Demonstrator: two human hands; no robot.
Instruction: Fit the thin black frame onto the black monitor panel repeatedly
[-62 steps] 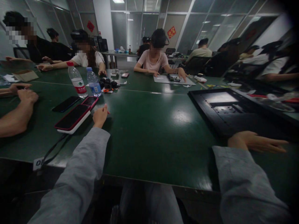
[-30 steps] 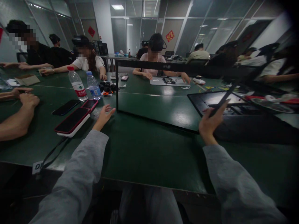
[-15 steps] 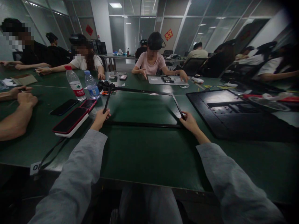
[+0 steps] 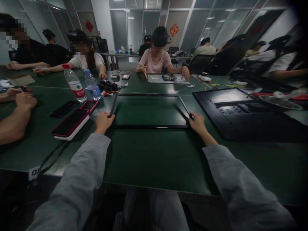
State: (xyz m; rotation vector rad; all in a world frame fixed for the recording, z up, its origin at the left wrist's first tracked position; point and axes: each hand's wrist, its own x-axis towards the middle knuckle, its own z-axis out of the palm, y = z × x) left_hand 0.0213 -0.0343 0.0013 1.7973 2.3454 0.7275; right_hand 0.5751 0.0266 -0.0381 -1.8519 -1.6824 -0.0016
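A thin black rectangular frame [image 4: 151,126] lies over the green table [image 4: 154,157] in front of me, with the tabletop showing through its opening. My left hand [image 4: 104,122] grips its left side, fingers closed around the bar. On the opposite side, my right hand [image 4: 197,123] pinches the right bar between thumb and fingers. To the right of the frame rests a large black panel [image 4: 231,118] with a shiny recessed area.
Left of the frame are a red-capped bottle [image 4: 75,84], a blue-capped bottle [image 4: 92,85], a red-edged device [image 4: 71,122] and a dark phone [image 4: 64,109]. Another person's hands [image 4: 25,101] are at the far left. A person in pink [image 4: 156,59] sits opposite beside a grey board [image 4: 154,79].
The frame's far edge has come level and shifted slightly, no longer overlapping the dark items near the bottles. Both my hands keep hold of its sides. The head view has shifted a little.
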